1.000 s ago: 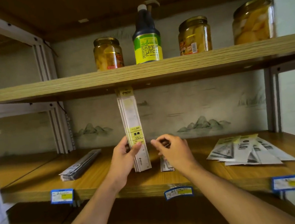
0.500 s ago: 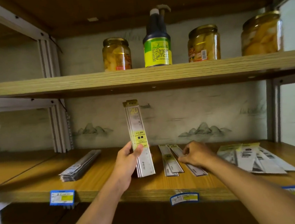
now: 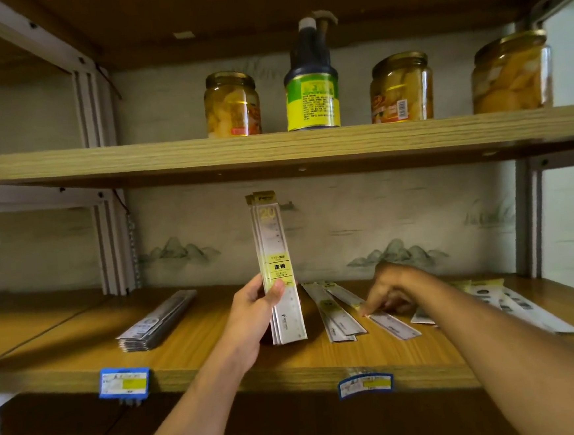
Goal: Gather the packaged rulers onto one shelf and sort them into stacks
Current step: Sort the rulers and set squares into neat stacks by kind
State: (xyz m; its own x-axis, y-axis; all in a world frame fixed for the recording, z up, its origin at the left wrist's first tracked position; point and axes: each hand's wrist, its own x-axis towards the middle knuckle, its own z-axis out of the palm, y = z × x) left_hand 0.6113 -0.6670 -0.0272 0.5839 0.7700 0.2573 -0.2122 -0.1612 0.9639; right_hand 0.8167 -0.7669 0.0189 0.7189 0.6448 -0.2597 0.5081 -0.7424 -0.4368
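A: Head view. Our left hand [image 3: 251, 309] grips an upright bundle of packaged rulers [image 3: 277, 269], its lower end on the middle shelf [image 3: 222, 366]. We judge them light, stiff and slick, best held mid-length.

B: Our right hand [image 3: 392, 289], fingers curled down, touches a loose ruler [image 3: 392, 324]; whether it is pinched, we cannot tell. Bare board lies between the bundle and the left stack [image 3: 158, 322]; the front lip is close.

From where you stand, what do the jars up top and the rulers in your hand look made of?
The jars look like clear glass with metal-looking gold lids: glossy, contents showing through. The packaged rulers gripped by the left hand look like pale, maybe translucent plastic in shiny film sleeves with yellow paper labels; metal cannot be ruled out.
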